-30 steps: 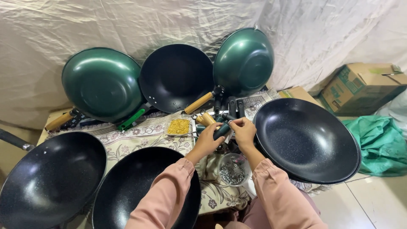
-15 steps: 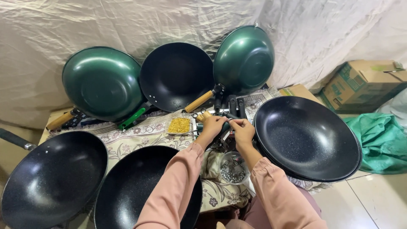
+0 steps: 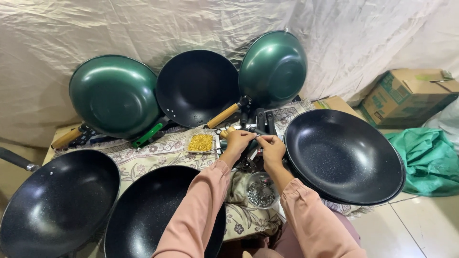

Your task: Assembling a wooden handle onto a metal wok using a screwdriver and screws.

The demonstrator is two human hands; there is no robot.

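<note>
Wrinkled sheet behind; floral-cloth table (image 3: 158, 155) holds woks. Black wok (image 3: 57, 205) at 8 o'clock, yellow screw tray (image 3: 201, 142) centre. Left hand (image 3: 237, 142) and right hand (image 3: 271, 148) meet at 12, grips pinched shut on small metal part (image 3: 256, 137), just above washer bowl (image 3: 261, 191). Big wok (image 3: 344, 155) at 3.

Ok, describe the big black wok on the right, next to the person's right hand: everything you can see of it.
The black wok is wide, round and shallow, with a dark speckled lining that looks non-stick and a thin glossy rim. It is tilted, its open side facing up toward the camera, at the right edge of the patterned cloth. A second rim shows just under its lower edge, so it seems stacked on another pan. No handle shows. The right hand sits close to its left rim; contact is unclear.
</note>
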